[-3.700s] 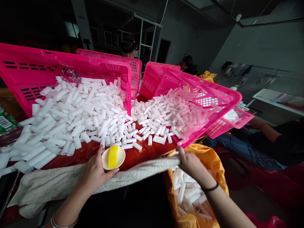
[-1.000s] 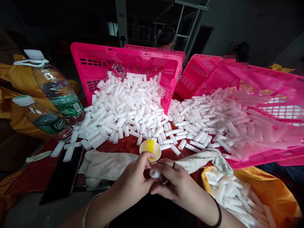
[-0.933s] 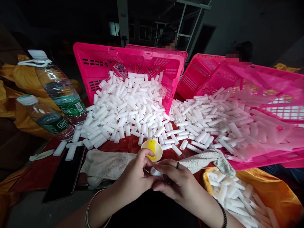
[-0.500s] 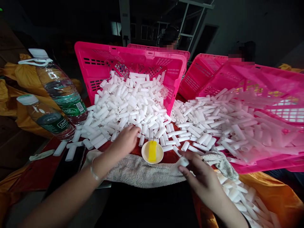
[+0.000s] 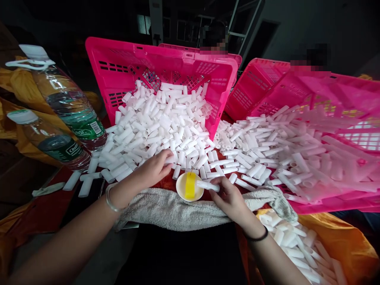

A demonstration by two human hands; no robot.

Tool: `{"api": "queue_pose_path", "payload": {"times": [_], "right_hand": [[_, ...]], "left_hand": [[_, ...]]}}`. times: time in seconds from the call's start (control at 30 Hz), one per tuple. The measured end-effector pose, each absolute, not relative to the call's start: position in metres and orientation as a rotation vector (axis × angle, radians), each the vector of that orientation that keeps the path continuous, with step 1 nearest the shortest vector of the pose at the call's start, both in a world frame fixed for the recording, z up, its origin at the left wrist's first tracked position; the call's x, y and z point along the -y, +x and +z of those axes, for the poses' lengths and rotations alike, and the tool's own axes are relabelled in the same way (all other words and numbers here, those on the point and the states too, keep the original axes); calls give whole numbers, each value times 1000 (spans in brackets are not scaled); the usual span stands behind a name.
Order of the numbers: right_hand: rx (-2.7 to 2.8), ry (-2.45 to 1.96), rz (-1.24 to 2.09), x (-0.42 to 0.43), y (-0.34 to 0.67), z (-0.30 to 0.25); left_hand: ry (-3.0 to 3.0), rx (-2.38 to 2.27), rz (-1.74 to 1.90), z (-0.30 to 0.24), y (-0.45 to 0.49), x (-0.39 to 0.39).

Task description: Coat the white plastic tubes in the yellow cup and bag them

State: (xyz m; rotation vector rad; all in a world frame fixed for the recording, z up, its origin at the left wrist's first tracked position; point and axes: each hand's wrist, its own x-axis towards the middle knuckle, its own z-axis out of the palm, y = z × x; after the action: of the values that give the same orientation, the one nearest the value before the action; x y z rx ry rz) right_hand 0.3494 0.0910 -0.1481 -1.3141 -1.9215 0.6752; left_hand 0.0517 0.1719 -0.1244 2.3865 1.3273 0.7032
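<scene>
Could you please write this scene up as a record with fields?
Left hand: at the pile of white tubes, a tube at its fingertips; grip unclear
Right hand: holds a white tube, its end by the yellow piece; contact unclear
Dish: white, holding the yellow piece
Towel: nearer the person than the dish
Basket: pink, tipped on its side, tubes spilling out
Bottles: two, left of the pile
Sack: orange, on the right, holding tubes

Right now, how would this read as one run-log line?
left hand: at tube pile; right hand: holding white tube, tip at bowl; bowl: yellow piece inside; towel: on near side of bowl
</scene>
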Motion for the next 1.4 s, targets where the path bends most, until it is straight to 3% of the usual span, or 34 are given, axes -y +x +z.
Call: {"api": "queue_pose_path", "payload": {"times": [0.3,0.53,0.73,0.9,1.03,1.4], "right_hand": [[2185,-1044,327,-119,329,-171],[2009,-1179,727,-117,330,-171],[2144,-1020,505,-109,330,-168],[1986,-1205,690,-104,327,-173],[2065,-1109,519,-100,324,-176],[2050,-1077,559,-99,326,-176]], "left_hand": [[2355,-1212,796,-176,77,-108],[2409,-1286,728,-188,93,-119],[2381,-1256,699,-183,94,-120],[2331,-1269,719,-184,95,-120],[2334,-1256,759,-187,95,-121],[2315,-1259,780,-186,94,-121]]}}
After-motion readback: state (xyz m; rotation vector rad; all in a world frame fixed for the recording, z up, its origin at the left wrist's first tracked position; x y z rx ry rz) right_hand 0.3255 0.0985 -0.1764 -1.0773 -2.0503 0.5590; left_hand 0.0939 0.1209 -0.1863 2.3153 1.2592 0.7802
